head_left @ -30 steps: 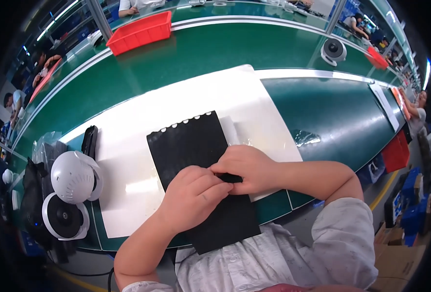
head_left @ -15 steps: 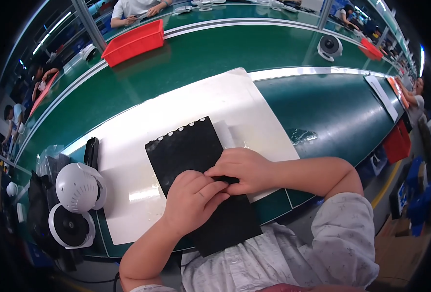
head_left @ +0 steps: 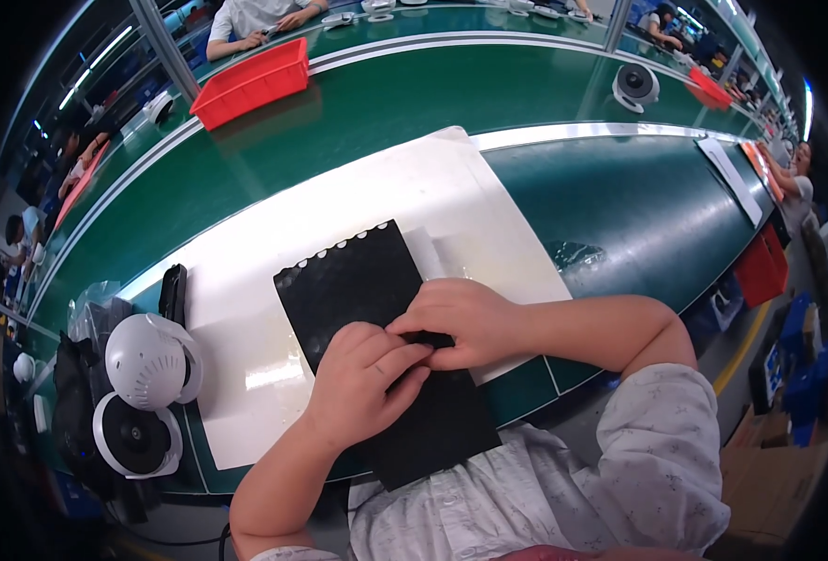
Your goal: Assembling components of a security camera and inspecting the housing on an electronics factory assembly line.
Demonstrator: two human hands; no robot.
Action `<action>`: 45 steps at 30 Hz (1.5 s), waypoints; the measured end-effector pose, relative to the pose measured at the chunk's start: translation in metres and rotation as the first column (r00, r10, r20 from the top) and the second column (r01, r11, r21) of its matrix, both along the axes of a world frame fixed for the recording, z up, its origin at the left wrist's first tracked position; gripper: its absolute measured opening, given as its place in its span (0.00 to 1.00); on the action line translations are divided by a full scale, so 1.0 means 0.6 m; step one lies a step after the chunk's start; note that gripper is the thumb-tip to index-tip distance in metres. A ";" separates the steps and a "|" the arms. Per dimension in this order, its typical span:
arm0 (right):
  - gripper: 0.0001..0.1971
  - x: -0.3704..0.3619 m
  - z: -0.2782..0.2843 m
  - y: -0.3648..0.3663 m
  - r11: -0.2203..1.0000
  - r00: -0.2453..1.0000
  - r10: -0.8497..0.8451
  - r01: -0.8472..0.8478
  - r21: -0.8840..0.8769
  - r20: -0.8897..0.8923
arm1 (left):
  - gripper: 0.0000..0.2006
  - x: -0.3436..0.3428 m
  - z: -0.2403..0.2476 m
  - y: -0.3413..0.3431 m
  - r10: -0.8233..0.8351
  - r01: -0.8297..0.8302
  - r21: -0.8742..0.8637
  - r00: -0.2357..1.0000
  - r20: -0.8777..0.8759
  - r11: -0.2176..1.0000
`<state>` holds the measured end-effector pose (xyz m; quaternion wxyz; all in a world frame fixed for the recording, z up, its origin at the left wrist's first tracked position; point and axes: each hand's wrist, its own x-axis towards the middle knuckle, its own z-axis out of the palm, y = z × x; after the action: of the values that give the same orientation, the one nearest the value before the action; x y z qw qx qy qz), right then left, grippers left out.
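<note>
Sheet [head_left: 348, 285]: black, white half-circles at edge. Mat [head_left: 236, 243]: white. Table [head_left: 610, 215]: green. Bin [head_left: 253, 101]: red. Device [head_left: 136, 436]: white, black face. Sleeve [head_left: 662, 444]: pale grey, small scattered print.

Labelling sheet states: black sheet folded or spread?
Spread where visible: black sheet extends from white board past table edge; left hand and right hand hide its middle.

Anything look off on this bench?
Mainly the black sheet: its near end overhangs the green bench toward the person's shirt. Also a shiny patch right of the white mat; film, liquid or glare, can't tell.
</note>
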<state>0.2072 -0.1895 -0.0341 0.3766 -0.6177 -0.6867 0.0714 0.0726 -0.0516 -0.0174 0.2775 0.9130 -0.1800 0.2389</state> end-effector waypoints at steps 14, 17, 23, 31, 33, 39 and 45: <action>0.19 0.001 -0.005 -0.003 0.998 1.000 -0.005 0.004 0.059 0.011 | 0.11 0.000 -0.003 -0.003 0.003 -0.003 0.000 1.000 -0.010 1.000; 0.17 -0.001 -0.001 -0.003 1.000 1.000 -0.008 0.008 0.013 -0.012 | 0.12 -0.001 0.000 -0.003 0.008 -0.008 0.016 1.000 -0.004 1.000; 0.17 0.000 -0.001 -0.001 1.000 1.000 0.005 -0.005 0.019 -0.005 | 0.12 -0.001 -0.002 -0.001 0.012 -0.012 0.014 1.000 -0.015 1.000; 0.17 -0.003 -0.001 -0.003 1.000 1.000 -0.009 0.009 0.010 0.003 | 0.11 -0.001 -0.001 -0.002 0.001 -0.001 -0.016 1.000 0.002 1.000; 0.17 -0.002 -0.002 -0.003 1.000 1.000 -0.005 0.005 0.016 0.000 | 0.11 -0.001 -0.001 -0.003 0.005 -0.005 -0.016 1.000 0.002 1.000; 0.19 -0.001 -0.004 -0.001 0.999 1.000 -0.010 0.009 0.048 0.016 | 0.10 0.000 -0.003 -0.003 0.024 -0.024 -0.015 1.000 0.006 1.000; 0.19 -0.003 -0.003 -0.002 0.998 1.000 -0.010 0.009 0.057 0.022 | 0.10 0.000 -0.004 -0.003 0.027 -0.027 -0.019 1.000 0.001 0.999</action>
<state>0.2056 -0.1906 -0.0360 0.3865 -0.6108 -0.6897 0.0432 0.0727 -0.0537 -0.0198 0.2826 0.9126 -0.1654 0.2447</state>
